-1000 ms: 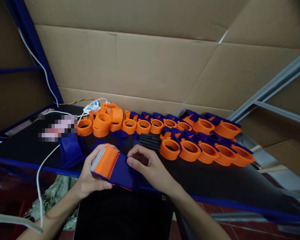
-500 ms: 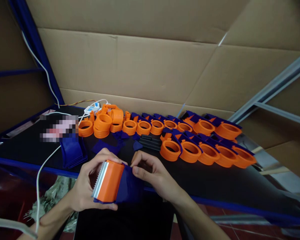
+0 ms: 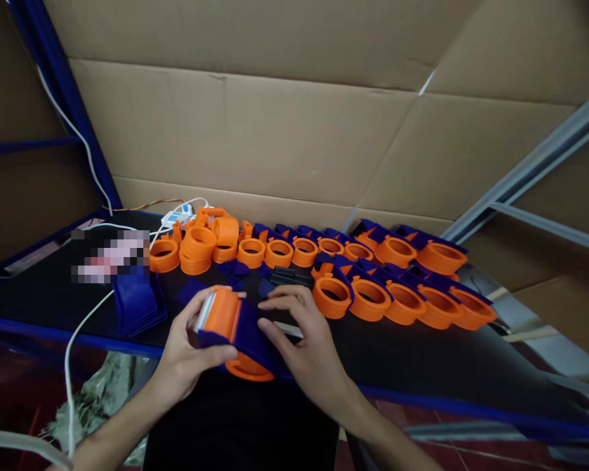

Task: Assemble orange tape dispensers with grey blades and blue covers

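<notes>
A tape dispenser point(image 3: 224, 315) with an orange body, a dark blue cover plate point(image 3: 255, 337) and a toothed metal blade point(image 3: 205, 311) is in my left hand point(image 3: 184, 353). My left thumb lies along its near side and the fingers wrap behind it; its orange ring shows underneath. My right hand point(image 3: 307, 337) is at the right side of the blue plate, thumb and forefinger apart, their tips at its edge. Whether they touch it, I cannot tell. Beneath the right palm shows a pale flat strip point(image 3: 289, 329). Behind that hand lies a black ridged piece point(image 3: 290, 277).
Rows of orange and blue dispensers point(image 3: 370, 301) stand on the black table point(image 3: 422, 356) to the right. Loose orange rings point(image 3: 196, 252) are piled at back left, near a stack of blue plates point(image 3: 138, 304). A white cable point(image 3: 69, 366) hangs over the front edge.
The dispenser has turned in my left hand, so its orange ring now shows below. My right fingers have spread from a pinch at the blue plate's upper edge.
</notes>
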`<move>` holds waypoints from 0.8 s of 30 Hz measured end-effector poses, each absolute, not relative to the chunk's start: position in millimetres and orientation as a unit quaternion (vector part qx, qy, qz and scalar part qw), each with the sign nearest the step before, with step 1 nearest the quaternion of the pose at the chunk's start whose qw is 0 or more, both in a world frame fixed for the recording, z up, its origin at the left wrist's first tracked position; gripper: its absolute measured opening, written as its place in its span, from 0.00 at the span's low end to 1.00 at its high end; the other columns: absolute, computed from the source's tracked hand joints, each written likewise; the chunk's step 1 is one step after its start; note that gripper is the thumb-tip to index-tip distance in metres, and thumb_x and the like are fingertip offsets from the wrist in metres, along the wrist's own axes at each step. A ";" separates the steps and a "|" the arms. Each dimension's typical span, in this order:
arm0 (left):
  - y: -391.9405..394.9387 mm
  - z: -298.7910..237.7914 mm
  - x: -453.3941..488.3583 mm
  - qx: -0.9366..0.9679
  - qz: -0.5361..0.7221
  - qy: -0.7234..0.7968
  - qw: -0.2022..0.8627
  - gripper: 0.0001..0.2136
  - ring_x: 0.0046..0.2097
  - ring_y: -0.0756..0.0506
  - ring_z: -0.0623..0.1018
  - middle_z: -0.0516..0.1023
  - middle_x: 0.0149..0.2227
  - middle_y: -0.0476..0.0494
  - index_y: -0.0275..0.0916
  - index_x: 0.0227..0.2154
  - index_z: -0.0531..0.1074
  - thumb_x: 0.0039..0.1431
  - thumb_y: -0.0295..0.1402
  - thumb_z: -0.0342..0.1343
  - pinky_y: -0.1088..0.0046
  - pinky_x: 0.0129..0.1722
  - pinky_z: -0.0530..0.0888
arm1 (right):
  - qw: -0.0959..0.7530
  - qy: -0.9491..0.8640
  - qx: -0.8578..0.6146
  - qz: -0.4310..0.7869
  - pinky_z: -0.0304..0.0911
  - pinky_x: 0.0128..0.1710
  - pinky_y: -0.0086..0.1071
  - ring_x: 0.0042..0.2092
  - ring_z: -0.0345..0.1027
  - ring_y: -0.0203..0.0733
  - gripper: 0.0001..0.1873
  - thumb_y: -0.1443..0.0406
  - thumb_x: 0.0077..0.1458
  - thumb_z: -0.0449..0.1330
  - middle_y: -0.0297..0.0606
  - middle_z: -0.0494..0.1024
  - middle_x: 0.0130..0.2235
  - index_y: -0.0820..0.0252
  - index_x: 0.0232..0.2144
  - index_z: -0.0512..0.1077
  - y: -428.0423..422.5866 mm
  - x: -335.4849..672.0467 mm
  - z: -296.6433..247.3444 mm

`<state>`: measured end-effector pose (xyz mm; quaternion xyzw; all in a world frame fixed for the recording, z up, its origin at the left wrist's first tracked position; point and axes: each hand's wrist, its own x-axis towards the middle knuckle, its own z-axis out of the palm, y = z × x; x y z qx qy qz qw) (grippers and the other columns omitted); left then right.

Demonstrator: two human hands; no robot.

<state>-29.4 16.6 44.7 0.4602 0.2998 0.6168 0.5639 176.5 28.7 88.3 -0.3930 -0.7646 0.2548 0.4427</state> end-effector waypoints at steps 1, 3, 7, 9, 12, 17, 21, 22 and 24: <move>17.1 43.3 -25.3 0.414 0.637 0.302 0.575 0.33 0.57 0.33 0.74 0.77 0.55 0.38 0.43 0.57 0.68 0.46 0.30 0.70 0.59 0.55 0.72 | 0.431 -0.791 -0.389 0.194 0.61 0.53 0.39 0.52 0.65 0.45 0.12 0.62 0.61 0.62 0.41 0.71 0.48 0.54 0.47 0.74 23.1 177.1 89.2; 17.2 41.7 -19.1 0.345 0.662 0.306 0.591 0.31 0.57 0.35 0.75 0.77 0.54 0.39 0.44 0.58 0.67 0.51 0.31 0.68 0.58 0.56 0.72 | 0.384 -0.838 -0.368 0.120 0.63 0.54 0.41 0.54 0.65 0.47 0.23 0.61 0.59 0.64 0.43 0.71 0.52 0.53 0.56 0.70 12.0 179.0 89.3; 13.9 45.0 -14.2 0.322 0.649 0.294 0.623 0.23 0.58 0.36 0.74 0.77 0.55 0.42 0.46 0.54 0.71 0.55 0.32 0.65 0.55 0.55 0.74 | 0.356 -0.864 -0.353 0.041 0.68 0.48 0.38 0.48 0.70 0.44 0.24 0.68 0.62 0.59 0.43 0.75 0.49 0.53 0.60 0.68 9.1 191.1 90.6; 13.0 49.1 -13.9 0.354 0.631 0.259 0.640 0.21 0.62 0.35 0.70 0.74 0.58 0.41 0.46 0.53 0.72 0.56 0.33 0.64 0.53 0.57 0.72 | 0.376 -0.852 -0.364 0.033 0.69 0.44 0.35 0.44 0.72 0.42 0.21 0.69 0.63 0.58 0.41 0.77 0.45 0.52 0.58 0.70 23.4 206.4 98.5; 16.1 53.7 -14.7 0.389 0.621 0.243 0.635 0.21 0.65 0.34 0.65 0.68 0.63 0.39 0.45 0.58 0.69 0.62 0.36 0.58 0.50 0.61 0.68 | 0.396 -0.820 -0.413 -0.016 0.69 0.42 0.35 0.40 0.74 0.42 0.14 0.64 0.62 0.61 0.38 0.80 0.41 0.51 0.50 0.77 63.3 246.1 120.1; 29.1 48.7 -18.2 0.431 0.576 0.286 0.633 0.18 0.59 0.33 0.73 0.74 0.59 0.34 0.41 0.57 0.70 0.66 0.35 0.52 0.49 0.57 0.70 | 0.336 -0.718 -0.588 -0.161 0.64 0.42 0.39 0.42 0.74 0.49 0.21 0.54 0.63 0.58 0.49 0.81 0.44 0.60 0.50 0.78 152.5 335.7 151.5; 32.6 40.9 -19.6 0.489 0.506 0.302 0.644 0.16 0.54 0.34 0.77 0.80 0.50 0.33 0.36 0.53 0.75 0.67 0.36 0.51 0.52 0.55 0.72 | 0.246 -0.701 -0.655 -0.140 0.60 0.35 0.38 0.38 0.74 0.50 0.22 0.55 0.62 0.57 0.55 0.82 0.43 0.63 0.49 0.78 206.3 383.4 151.8; 32.5 39.4 -19.6 0.498 0.494 0.305 0.643 0.16 0.53 0.34 0.78 0.81 0.49 0.33 0.36 0.52 0.76 0.67 0.36 0.50 0.53 0.55 0.72 | 0.227 -0.695 -0.668 -0.137 0.59 0.34 0.38 0.37 0.73 0.51 0.21 0.55 0.62 0.58 0.56 0.82 0.42 0.64 0.49 0.78 215.0 389.9 148.8; 32.3 37.1 -19.7 0.507 0.486 0.313 0.639 0.16 0.51 0.35 0.79 0.82 0.47 0.33 0.35 0.51 0.76 0.68 0.36 0.50 0.54 0.53 0.73 | 0.209 -0.693 -0.681 -0.115 0.58 0.34 0.39 0.36 0.73 0.51 0.22 0.57 0.61 0.59 0.59 0.81 0.42 0.65 0.50 0.78 227.6 398.4 141.4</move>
